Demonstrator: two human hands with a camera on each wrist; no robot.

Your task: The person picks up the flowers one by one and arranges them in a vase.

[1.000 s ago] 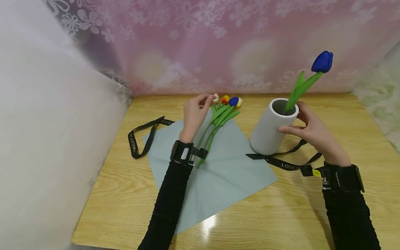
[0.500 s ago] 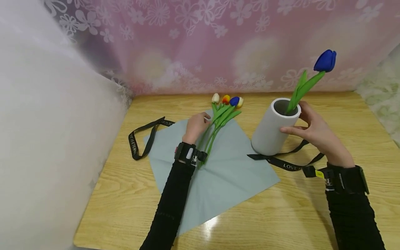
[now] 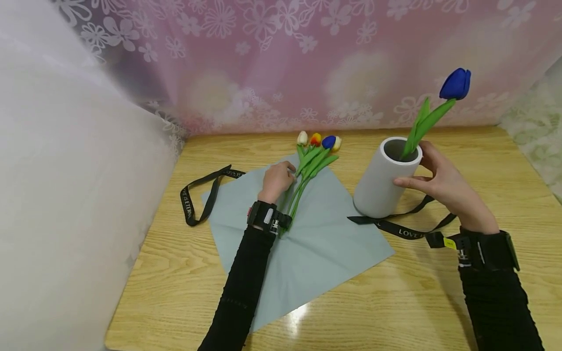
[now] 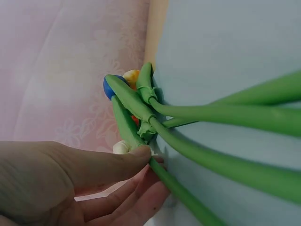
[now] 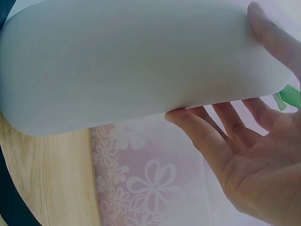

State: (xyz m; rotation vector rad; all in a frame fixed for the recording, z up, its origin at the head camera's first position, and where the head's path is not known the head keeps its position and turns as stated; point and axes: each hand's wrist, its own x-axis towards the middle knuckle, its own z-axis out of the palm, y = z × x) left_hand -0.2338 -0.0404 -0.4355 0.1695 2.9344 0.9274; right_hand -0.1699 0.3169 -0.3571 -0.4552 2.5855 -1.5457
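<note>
My left hand [image 3: 277, 181] is at the lying bunch of tulips, thumb and fingers pinching the green stem [image 4: 183, 200] of the white tulip [image 3: 302, 138] just under its leaves. Beside it lie a red-and-yellow tulip [image 3: 315, 139], a blue tulip [image 3: 329, 142] and a cream-yellow tulip [image 3: 337, 144], their stems crossing on blue-grey wrapping paper [image 3: 325, 258]. On the right, my right hand [image 3: 450, 192] grips the white vase [image 3: 381, 190] near its rim, thumb in front and fingers behind. One blue tulip [image 3: 455, 84] stands in the vase, leaning right.
Black lettered ribbon lies in a loop [image 3: 189, 200] left of the paper. Another length of ribbon [image 3: 401, 231] runs by the vase's base. A pink flowered curtain [image 3: 272, 68] hangs behind the wooden table [image 3: 175, 278]; a white wall [image 3: 66, 195] borders its left.
My left hand has moved down from the white tulip's head to its stem. The right hand keeps its grip on the vase, which looks almost unmoved.
</note>
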